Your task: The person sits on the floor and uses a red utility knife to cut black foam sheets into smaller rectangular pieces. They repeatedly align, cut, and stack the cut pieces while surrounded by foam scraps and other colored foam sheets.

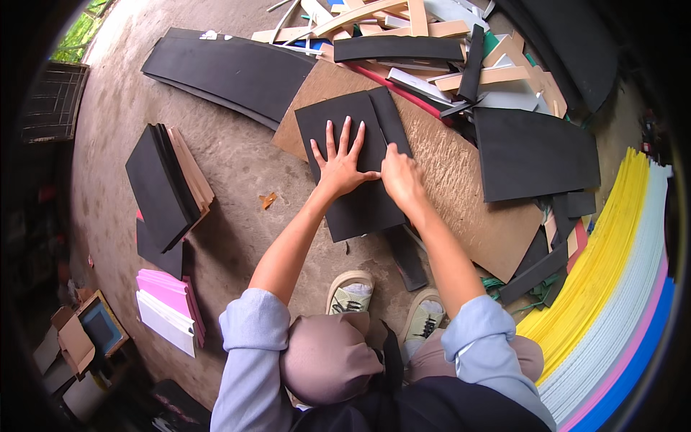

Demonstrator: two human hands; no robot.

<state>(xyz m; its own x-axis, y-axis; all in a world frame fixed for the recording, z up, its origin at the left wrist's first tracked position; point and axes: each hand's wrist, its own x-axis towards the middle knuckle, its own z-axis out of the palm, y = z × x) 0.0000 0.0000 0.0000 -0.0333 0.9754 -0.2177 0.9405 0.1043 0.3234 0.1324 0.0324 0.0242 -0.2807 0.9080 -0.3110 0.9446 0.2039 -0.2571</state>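
A black foam-like sheet (363, 216) lies partly on a worn brown board (468, 205) and partly over the floor. My left hand (341, 164) presses flat on the sheet, its fingers spread wide. Close by, my right hand (402, 177) is closed in a fist at the sheet's right edge; whatever it grips is hidden by the fingers. A narrower black piece (389, 119) lies along that same edge, beyond the right hand. Below the sheet's near right corner, a black strip (404, 258) rests on the floor.
Offcuts (410, 21) in several colours pile up past the board. Long black sheets (230, 72) lie at the far left. Stacked black pieces (160, 183) and pink and white sheets (169, 306) sit to the left. Tall yellow sheets (601, 266) curve along the right.
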